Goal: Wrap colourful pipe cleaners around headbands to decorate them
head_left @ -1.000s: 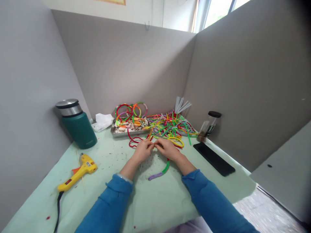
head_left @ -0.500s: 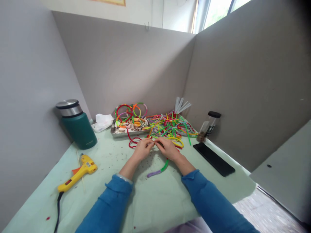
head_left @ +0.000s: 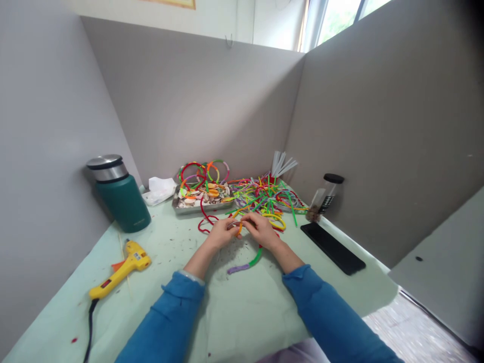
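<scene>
Orange pipe cleaner [head_left: 239, 230], held up over the middle of the desk [head_left: 242, 312]

So it's a short bit of orange, caught right where the two hands meet. Left hand [head_left: 222, 234] has thumb and fingers pinched together on it, and the right hand [head_left: 260, 232] has its fingers clamped on it from the other side, tips almost touching the left ones. A thin pale wire [head_left: 235, 223] shows by the fingertips too, but it's too small to tell how it joins up.

Below the right hand there's a curved green and purple length [head_left: 257, 259], can't tell if it's resting on the desk. Just beyond the left hand, a loopy red pipe cleaner [head_left: 204, 225] lies in front of the metal tray [head_left: 185, 209] full of shell-like bits. Big tangled pile of pipe cleaners [head_left: 260, 196] to the right of that. Yellow glue gun [head_left: 121, 275] sits well off to the left, near the green bottle [head_left: 123, 204]
</scene>
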### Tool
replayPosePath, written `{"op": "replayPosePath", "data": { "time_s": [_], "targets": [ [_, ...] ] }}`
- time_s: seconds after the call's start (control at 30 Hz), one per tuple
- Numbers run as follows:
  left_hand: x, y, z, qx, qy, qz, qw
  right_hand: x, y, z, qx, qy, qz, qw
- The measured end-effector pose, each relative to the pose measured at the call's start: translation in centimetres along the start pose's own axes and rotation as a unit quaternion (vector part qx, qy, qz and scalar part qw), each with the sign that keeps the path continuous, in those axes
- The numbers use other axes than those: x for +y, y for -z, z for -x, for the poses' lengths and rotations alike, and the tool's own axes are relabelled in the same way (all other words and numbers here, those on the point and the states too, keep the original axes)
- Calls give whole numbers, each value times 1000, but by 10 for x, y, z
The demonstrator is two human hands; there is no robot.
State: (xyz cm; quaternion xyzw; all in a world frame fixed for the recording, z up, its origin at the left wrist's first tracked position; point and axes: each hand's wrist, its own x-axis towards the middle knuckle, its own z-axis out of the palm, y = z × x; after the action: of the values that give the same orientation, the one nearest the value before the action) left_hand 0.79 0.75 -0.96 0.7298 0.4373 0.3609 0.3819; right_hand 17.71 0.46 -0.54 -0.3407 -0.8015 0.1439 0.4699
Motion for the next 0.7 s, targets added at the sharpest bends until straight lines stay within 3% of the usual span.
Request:
{"op": "replayPosePath", "data": {
  "time_s": [0.13,0.33,0.5,0.7],
  "targets": [
    [2,1,1,57,-38,-102,992,1,-1,0,0,-9,0,1000],
    [9,3,5,133,-120,-225,958,2,-1,0,-10,-5,6,1000],
    [8,3,6,143,-141,-227,953,3,0,0,-30,-5,15,999],
    [9,2,6,147,-121,-200,961,1,-1,1,-43,-6,26,999]
  ]
}}
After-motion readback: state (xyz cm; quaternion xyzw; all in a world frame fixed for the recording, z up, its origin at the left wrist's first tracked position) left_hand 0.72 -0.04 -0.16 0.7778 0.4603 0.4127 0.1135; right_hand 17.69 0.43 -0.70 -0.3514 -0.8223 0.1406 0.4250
